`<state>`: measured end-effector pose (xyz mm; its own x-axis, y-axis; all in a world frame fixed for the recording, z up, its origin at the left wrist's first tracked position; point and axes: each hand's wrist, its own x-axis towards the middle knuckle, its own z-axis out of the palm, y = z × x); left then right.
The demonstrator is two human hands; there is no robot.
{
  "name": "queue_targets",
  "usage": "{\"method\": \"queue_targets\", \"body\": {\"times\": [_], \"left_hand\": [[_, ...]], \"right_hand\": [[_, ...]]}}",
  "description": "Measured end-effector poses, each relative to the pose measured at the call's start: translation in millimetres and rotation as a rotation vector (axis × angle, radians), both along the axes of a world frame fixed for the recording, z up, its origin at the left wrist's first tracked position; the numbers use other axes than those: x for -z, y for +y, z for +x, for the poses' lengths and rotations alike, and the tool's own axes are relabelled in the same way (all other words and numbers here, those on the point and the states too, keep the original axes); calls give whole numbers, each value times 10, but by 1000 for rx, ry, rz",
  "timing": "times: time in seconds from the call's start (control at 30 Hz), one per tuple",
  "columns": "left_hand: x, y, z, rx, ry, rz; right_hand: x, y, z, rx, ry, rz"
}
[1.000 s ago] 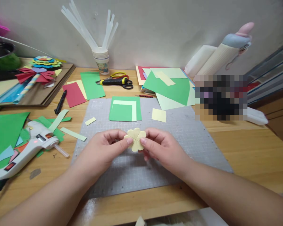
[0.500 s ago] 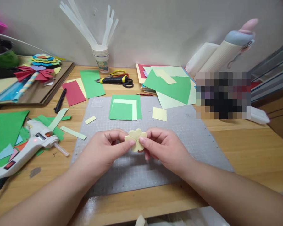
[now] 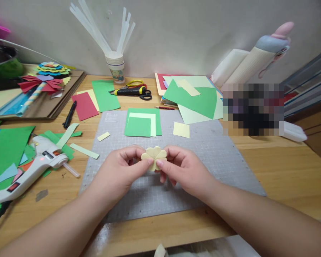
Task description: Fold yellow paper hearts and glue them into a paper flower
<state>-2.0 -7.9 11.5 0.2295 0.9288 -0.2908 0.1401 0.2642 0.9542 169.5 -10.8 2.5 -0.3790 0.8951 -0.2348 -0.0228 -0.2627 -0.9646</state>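
Observation:
Between both hands is a small pale yellow paper flower [image 3: 154, 153] with rounded petals and crease lines meeting at its middle. My left hand [image 3: 128, 162] pinches its left side, thumb on the front face. On the right side, my right hand [image 3: 180, 164] grips it the same way, thumb near the lower centre. The flower is held above a grey cutting mat [image 3: 208, 153]. Beyond it lie stacked green and pale green paper squares [image 3: 139, 126], a pale yellow square [image 3: 181, 130] and a small yellow strip [image 3: 103, 136].
A white glue gun [image 3: 34, 167] rests among green scraps at the left. Behind are a black pen [image 3: 70, 115], a yellow-black cutter [image 3: 130, 91], scissors [image 3: 146, 95], a pencil [image 3: 164, 107], a paper cup [image 3: 116, 71] of white sticks, and a paper pile [image 3: 194, 101].
My right thumb has slid slightly down and left across the flower, and more of its creased middle shows. Both hands still hold it in about the same place.

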Motion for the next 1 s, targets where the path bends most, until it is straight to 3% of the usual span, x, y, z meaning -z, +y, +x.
{"method": "queue_targets", "body": {"times": [0.17,0.3,0.37,0.5,0.57,0.67,0.77,0.83,1.0], "left_hand": [[1,-1,4,2,64,35],[-24,9,-42,-50,260,412],[-48,7,-73,6,381,667],[-66,-2,-116,207,572,997],[-46,16,-128,213,648,995],[7,82,-150,193,750,819],[62,141,-175,391,748,655],[97,150,-179,498,736,651],[183,115,-110,564,744,710]], "right_hand": [[41,4,18,16,-9,37],[55,50,75,100,98,-39],[42,87,107,60,185,-203],[1,150,143,-245,349,-684],[4,184,152,-187,369,-667],[62,271,179,84,302,-415],[141,380,220,301,269,-244],[172,428,239,338,275,-236],[158,412,223,282,229,-202]]}}
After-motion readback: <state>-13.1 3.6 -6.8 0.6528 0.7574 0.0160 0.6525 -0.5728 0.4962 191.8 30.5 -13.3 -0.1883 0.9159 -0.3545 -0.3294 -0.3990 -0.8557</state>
